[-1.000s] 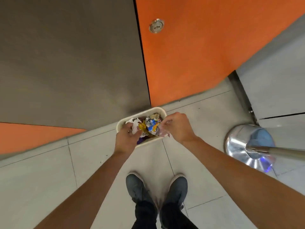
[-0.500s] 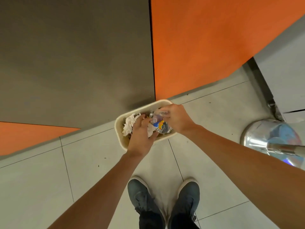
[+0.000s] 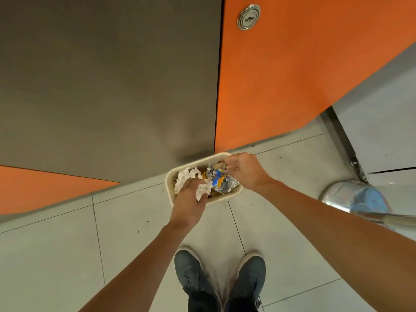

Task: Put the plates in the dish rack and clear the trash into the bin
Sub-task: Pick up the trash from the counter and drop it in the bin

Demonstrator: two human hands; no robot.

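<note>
A cream plastic bin [image 3: 169, 179] stands on the tiled floor against the cabinet fronts. Inside lie crumpled white tissue [image 3: 185, 176], a silver and blue foil wrapper [image 3: 221, 181] and other scraps. My left hand [image 3: 190, 202] reaches over the bin's near rim, fingers closed on a wad of white tissue [image 3: 203, 190] just above the contents. My right hand [image 3: 245, 172] hovers over the bin's far right corner. Its fingers are loosely curled beside the foil wrapper, and I see nothing in them. No plates are in view.
Grey [image 3: 112, 86] and orange [image 3: 292, 75] cabinet doors rise behind the bin, with a round metal lock [image 3: 248, 16] up top. A shiny steel round base with a pole [image 3: 351, 197] sits on the floor at right. My two grey shoes [image 3: 220, 275] stand just behind the bin.
My left hand has closed on a tissue wad at the bin's near edge. My right hand has drawn back to the right off the foil wrapper, which now lies in the bin.
</note>
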